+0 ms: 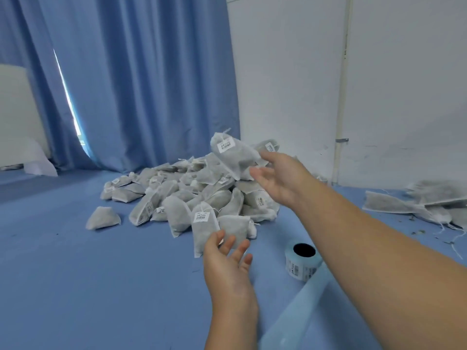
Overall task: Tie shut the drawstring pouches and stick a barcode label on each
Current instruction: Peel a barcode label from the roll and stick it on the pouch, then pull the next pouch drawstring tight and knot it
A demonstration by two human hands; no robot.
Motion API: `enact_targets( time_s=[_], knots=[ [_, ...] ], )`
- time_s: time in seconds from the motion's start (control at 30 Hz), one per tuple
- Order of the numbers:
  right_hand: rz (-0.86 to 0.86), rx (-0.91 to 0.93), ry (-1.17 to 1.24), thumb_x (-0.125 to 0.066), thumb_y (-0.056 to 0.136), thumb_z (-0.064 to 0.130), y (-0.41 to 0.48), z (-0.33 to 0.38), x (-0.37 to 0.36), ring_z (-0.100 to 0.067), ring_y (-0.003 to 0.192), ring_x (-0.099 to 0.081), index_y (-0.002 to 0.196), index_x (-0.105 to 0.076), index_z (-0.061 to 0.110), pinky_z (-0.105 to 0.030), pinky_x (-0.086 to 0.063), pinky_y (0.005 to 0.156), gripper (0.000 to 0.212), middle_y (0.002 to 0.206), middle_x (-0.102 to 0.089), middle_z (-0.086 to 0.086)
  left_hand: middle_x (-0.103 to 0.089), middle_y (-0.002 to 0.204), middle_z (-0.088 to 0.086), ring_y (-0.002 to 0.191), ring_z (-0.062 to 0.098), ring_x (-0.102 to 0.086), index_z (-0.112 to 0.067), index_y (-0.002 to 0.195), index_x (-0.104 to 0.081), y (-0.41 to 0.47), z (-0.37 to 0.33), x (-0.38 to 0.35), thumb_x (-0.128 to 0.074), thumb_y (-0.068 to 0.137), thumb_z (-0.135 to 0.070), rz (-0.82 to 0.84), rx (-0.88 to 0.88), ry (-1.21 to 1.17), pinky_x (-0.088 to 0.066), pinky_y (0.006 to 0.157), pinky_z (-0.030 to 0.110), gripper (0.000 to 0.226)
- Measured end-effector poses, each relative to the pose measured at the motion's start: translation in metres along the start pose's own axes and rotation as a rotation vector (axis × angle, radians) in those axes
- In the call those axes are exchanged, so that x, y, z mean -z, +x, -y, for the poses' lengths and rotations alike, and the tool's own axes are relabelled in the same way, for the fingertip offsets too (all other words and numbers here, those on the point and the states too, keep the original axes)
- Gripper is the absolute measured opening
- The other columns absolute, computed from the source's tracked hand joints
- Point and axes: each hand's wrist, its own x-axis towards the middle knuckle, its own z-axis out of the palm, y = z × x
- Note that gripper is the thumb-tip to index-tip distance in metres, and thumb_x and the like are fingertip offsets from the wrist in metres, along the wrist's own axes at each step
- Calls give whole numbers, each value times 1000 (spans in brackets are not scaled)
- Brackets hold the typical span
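Observation:
A large pile of grey tied drawstring pouches (182,195), several with white barcode labels, lies on the blue surface ahead. My right hand (280,180) reaches out over the pile with straight fingers. A labelled pouch (235,154) is in the air just beyond its fingertips. Nearer to me, my left hand (227,266) is spread open. A second labelled pouch (203,229) stands upright just past its thumb and fingers; I cannot tell whether it touches them. A roll of barcode labels (302,261) stands under my right forearm.
A light blue backing strip (295,309) trails from the roll toward me. More grey pouches (429,198) with loose strings lie at the right by the white wall (290,84). Blue curtains (139,84) hang behind the pile. A single pouch (102,218) lies to the left.

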Motion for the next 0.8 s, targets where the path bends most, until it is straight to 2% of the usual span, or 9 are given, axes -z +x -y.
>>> enact_targets(
  time_s=[0.03, 0.1, 0.27, 0.53, 0.67, 0.8],
  knots=[
    [-12, 30, -3, -55, 94, 8, 8, 7, -1, -24, 93, -61, 102, -55, 5, -30, -53, 90, 8, 110, -57, -17, -64, 101, 6, 80, 22, -67, -15, 98, -62, 0, -1, 0, -44, 97, -29, 21, -9, -2, -45, 66, 31, 23],
    [-34, 40, -32, -55, 94, 8, 14, 10, 3, -28, 104, -62, 102, -56, 3, -32, -53, 90, 9, 115, -58, -18, -65, 94, 6, 72, 21, -67, -14, 95, -64, -2, -2, -2, -46, 96, -28, 77, -6, -6, -45, 65, 31, 23],
    [-23, -59, -171, -50, 94, 6, -4, -17, 39, -26, 79, -69, 113, -52, -3, -30, -58, 64, 21, 103, -63, -18, -63, 75, 6, 53, 18, -57, -12, 86, -65, -9, 0, -6, -49, 92, -24, 210, 43, 14, -39, 58, 28, 21],
    [-104, -107, -253, -54, 91, 11, -59, -23, 122, -23, 69, -74, 101, -64, 1, -24, -54, 52, 18, 84, -75, -10, -62, 64, 3, 48, 14, -53, -10, 85, -67, -31, 21, -15, -53, 90, -17, 385, 124, 151, -39, 53, 26, 16],
    [-125, -106, -248, -48, 93, 10, -93, -10, 161, -22, 68, -73, 102, -64, 2, -26, -54, 55, 20, 89, -74, -11, -60, 62, 3, 47, 14, -53, -10, 83, -66, -53, 52, -34, -53, 90, -14, 483, 191, 240, -39, 52, 26, 15],
    [-172, -89, -307, -46, 93, 9, -125, 12, 203, -26, 76, -73, 106, -64, 2, -30, -53, 62, 24, 99, -74, -14, -61, 60, 1, 46, 13, -56, -10, 87, -65, -78, 87, -68, -55, 87, -14, 598, 215, 398, -42, 51, 25, 11]
  ],
)
